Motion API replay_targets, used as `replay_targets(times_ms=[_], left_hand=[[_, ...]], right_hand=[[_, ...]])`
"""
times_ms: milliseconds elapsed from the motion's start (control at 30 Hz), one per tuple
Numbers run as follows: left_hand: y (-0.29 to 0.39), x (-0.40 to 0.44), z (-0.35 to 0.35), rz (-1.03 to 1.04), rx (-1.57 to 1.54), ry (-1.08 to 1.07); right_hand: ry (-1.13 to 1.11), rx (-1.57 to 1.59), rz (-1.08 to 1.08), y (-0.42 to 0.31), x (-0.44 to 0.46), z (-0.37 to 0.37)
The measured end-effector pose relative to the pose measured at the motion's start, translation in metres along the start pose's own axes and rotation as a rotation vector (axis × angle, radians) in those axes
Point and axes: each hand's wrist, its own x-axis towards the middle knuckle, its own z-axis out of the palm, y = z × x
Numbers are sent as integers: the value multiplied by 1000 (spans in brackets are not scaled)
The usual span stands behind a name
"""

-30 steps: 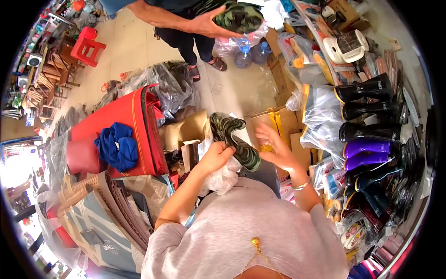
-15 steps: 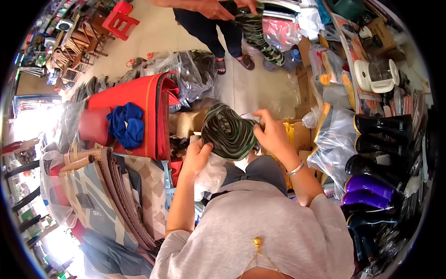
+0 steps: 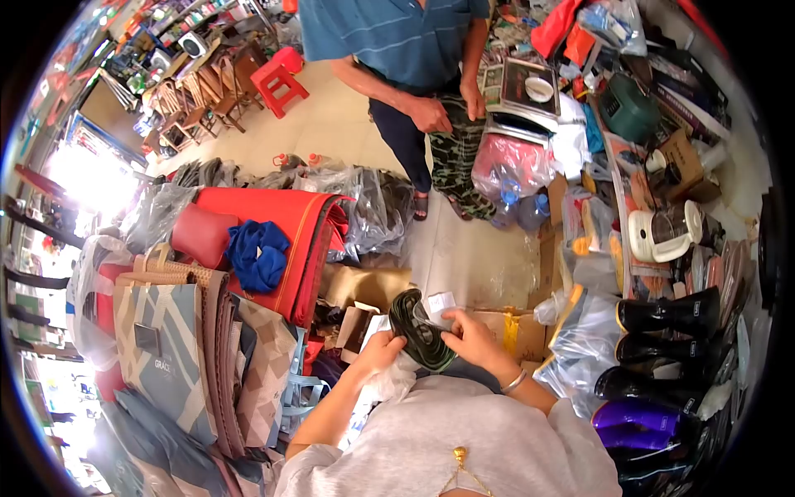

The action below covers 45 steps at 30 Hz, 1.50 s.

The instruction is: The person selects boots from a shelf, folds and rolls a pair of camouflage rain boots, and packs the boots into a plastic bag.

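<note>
A dark green camouflage cloth item (image 3: 421, 333), folded narrow with curved layered edges, is held up in front of my waist. Its exact kind does not show. My left hand (image 3: 383, 351) pinches its left edge, thumb on top. On the opposite side, my right hand (image 3: 472, 338) grips the lower right edge with bent fingers. Thin clear plastic and a white paper tag (image 3: 440, 306) show just behind the item near my right fingers. White plastic (image 3: 391, 379) hangs below my left hand.
Opposite me a person (image 3: 397, 41) holds camouflage trousers (image 3: 457, 153). On my left stand red folded mats (image 3: 265, 219), a blue cloth (image 3: 257, 255) and patterned bags (image 3: 166, 356). Cardboard boxes (image 3: 489, 325) lie ahead; black rubber boots (image 3: 667, 319) line the right side.
The camouflage item went from spread wide to folded narrow, and both hands came closer together. My view tilted up, bringing more of the other person into sight; their camouflage trousers now hang lower.
</note>
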Motion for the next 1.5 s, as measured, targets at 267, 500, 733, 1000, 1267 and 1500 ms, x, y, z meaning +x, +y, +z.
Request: replay_targets(times_ms=[267,500,733,1000,1267,1500], left_hand=[[-13,-19,9,11,8,-10],[-25,-12,25,26,11,78],[-9,-11,25,109,45,98],[-8,5,39,122,-84,167],[7,16,35,54,12,79],[6,18,35,85,51,54]], right_hand=[[-149,-78,-36,-4,-6,21],[-178,-109,-107,5,-2,16],[-262,-151,-94,0,8,10],[-203,-192,-111,2,14,-12],[-255,-251,-1,10,19,-10],[-230,-194,-6,18,12,-5]])
